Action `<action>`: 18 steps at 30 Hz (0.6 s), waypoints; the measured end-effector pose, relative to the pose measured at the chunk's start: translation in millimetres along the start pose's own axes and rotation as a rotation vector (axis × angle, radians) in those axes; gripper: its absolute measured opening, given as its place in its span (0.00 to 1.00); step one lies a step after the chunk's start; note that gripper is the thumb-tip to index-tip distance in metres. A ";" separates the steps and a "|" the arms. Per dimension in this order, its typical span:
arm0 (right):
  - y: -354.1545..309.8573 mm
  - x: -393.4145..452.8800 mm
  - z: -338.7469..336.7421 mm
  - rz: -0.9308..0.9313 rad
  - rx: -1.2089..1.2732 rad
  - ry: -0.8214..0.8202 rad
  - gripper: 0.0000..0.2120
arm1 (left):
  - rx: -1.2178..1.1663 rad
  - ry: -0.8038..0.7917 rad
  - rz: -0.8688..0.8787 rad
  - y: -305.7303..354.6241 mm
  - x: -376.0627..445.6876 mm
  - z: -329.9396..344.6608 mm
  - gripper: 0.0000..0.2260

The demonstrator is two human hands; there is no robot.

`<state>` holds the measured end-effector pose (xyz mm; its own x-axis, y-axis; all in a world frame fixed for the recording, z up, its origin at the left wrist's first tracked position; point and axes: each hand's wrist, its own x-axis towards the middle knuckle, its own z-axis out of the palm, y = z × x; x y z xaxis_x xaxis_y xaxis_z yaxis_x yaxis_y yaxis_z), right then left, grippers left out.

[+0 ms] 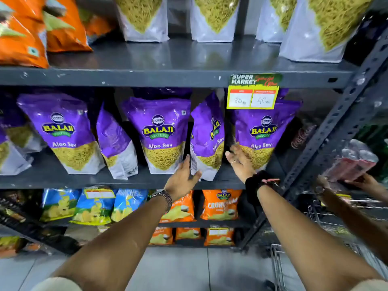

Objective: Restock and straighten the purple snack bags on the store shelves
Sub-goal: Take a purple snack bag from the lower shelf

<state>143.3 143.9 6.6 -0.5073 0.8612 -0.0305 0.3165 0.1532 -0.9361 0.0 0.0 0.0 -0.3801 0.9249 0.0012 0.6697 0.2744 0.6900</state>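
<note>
Several purple Aloo Sev bags stand on the middle shelf (84,181). One turned bag (206,135) stands sideways between a front-facing bag (159,133) and the rightmost bag (263,131). My left hand (184,177) grips the lower left edge of the turned bag, thumb on its front corner. My right hand (239,160) is open with fingers spread, just right of that bag and touching the lower front of the rightmost bag. Another sideways bag (115,141) leans beside a front-facing bag (63,131) further left.
A price tag (253,92) hangs from the upper shelf edge. Orange bags and clear-white sev pouches sit on the top shelf. Blue and orange chip bags fill the lower shelves. Another person's hand (363,181) holds a packet at the right, above a metal cart (294,259).
</note>
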 end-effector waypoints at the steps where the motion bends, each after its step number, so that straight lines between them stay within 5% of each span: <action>1: -0.6 4.7 1.5 0.048 0.047 -0.021 0.23 | -0.051 0.019 -0.013 1.9 6.5 3.0 0.34; 7: 5.1 27.8 11.8 0.250 -0.063 -0.071 0.32 | -0.301 0.164 -0.063 -4.3 41.5 26.6 0.45; 18: 5.7 25.8 12.0 0.130 0.014 -0.136 0.23 | -0.583 0.337 -0.113 -4.1 54.4 41.9 0.36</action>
<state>122.4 161.2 -3.7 -0.5667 0.7999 -0.1975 0.3754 0.0373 -0.9261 3.3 60.2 -33.1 -0.6684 0.7408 0.0667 0.1975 0.0903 0.9761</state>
